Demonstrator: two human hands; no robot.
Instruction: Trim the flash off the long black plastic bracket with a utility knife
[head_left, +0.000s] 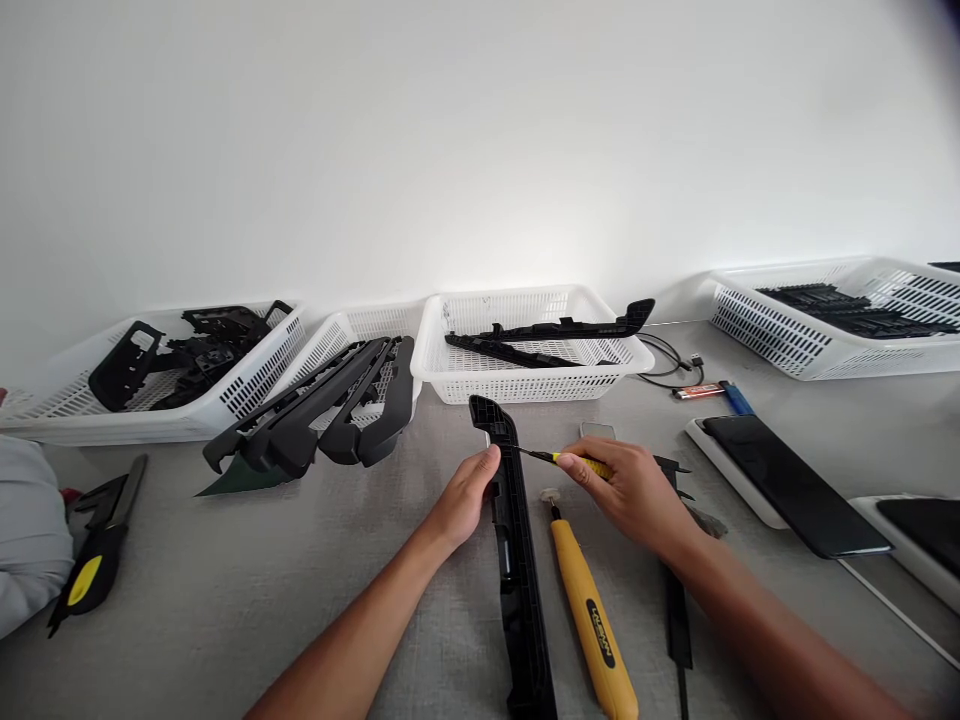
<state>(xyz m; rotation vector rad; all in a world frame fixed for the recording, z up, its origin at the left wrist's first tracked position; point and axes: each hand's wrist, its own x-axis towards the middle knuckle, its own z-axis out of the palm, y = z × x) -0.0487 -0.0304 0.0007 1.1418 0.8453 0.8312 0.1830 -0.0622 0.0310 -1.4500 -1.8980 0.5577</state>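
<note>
L hand point(466, 497) grips the strip point(517, 560) by its L edge near the far, hooked end: thumb on the edge, other fingers mostly hidden behind. R hand point(637, 490) is closed round the yellow handle of a thin tool point(596, 466), thumb & index up front; tip is at the strip's ribbed face by L thumb, can't tell if it's touching.

Strip is centre, between the forearms, near end running to the bottom of view; can't tell if that end rests on the bench point(300, 570). Looks like moulded plastic: prob. light, fairly stiff, some flex lengthwise, smooth so maybe a bit slippery. Thin ribs & clips likely snap first, so best hold = solid side edges, fingers clear of tip; 2nd support mid-length would prob. cut wobble.

Just R of strip: yellow pen point(589, 605), round disc at its tip. Under/beside R forearm: dark tool point(677, 620), partly hidden. Further R: phone point(795, 480).

Behind: mid basket point(525, 388) w/ black strips; next L, basket point(375, 318) w/ dark grey trims point(285, 420) overhanging its front; far L, basket point(112, 430) w/ black parts. Far R, basket point(885, 357), more black pcs. L edge: cutter point(94, 575) beside another person's grey sleeve point(30, 530).
</note>
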